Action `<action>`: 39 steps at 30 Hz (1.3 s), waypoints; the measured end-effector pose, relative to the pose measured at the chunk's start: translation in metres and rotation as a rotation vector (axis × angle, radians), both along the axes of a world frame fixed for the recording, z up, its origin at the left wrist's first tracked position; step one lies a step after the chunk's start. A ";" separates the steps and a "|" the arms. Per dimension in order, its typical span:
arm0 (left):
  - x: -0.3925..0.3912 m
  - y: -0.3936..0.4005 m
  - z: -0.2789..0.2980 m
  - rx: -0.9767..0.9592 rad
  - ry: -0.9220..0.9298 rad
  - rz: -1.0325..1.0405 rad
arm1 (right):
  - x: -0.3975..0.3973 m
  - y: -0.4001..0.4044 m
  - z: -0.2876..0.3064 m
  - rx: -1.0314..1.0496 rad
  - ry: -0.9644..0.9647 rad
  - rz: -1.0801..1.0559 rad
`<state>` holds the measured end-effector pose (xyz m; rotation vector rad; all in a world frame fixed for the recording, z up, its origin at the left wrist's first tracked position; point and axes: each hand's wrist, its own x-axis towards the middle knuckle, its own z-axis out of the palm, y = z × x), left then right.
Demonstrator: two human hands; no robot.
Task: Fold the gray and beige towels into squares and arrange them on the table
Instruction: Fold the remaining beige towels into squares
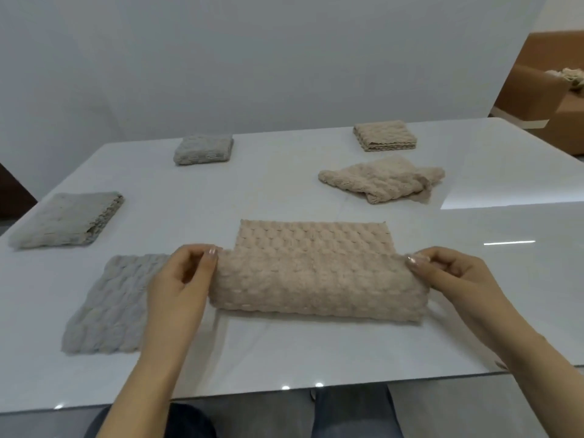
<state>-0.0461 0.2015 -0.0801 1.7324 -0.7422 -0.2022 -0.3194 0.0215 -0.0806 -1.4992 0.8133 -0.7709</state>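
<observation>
Beige towel (pixel 316 279), table centre near front edge: near half lifted and rolled toward far edge, fold in progress. Left hand (pixel 183 279) and right hand (pixel 455 276) each pinched a raised corner. Next move likely called for laying corners flush on far edge. Gray towel (pixel 110 305) lay flat beside it, left; crumpled beige towel (pixel 379 181) beyond; table (pixel 284 358) white.

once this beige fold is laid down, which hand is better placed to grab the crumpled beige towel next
Right, probably. The crumpled beige towel lies on the table's right half, beyond the right hand. The left hand would have to cross over the beige towel being folded.
</observation>
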 end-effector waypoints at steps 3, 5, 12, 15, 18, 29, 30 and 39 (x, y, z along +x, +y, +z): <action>0.019 -0.039 0.002 0.072 -0.055 -0.020 | 0.015 -0.031 0.001 0.002 0.074 0.008; 0.033 -0.064 -0.003 0.132 -0.084 0.001 | 0.024 -0.051 0.000 0.010 0.133 0.014; 0.061 -0.116 -0.034 0.238 -0.083 0.003 | 0.045 -0.096 -0.006 -0.007 0.307 0.046; 0.064 -0.119 -0.042 0.232 -0.131 0.041 | 0.048 -0.103 -0.011 -0.028 0.333 0.044; 0.063 -0.120 -0.045 0.233 -0.184 0.051 | 0.051 -0.106 -0.018 -0.044 0.317 0.006; 0.060 -0.123 -0.044 0.283 -0.229 0.068 | 0.058 -0.106 -0.029 -0.177 0.335 -0.097; 0.060 -0.124 -0.044 0.284 -0.237 0.071 | 0.058 -0.105 -0.030 -0.219 0.349 -0.114; 0.061 -0.120 -0.042 0.328 -0.330 0.070 | 0.056 -0.099 -0.031 -0.520 0.528 -0.269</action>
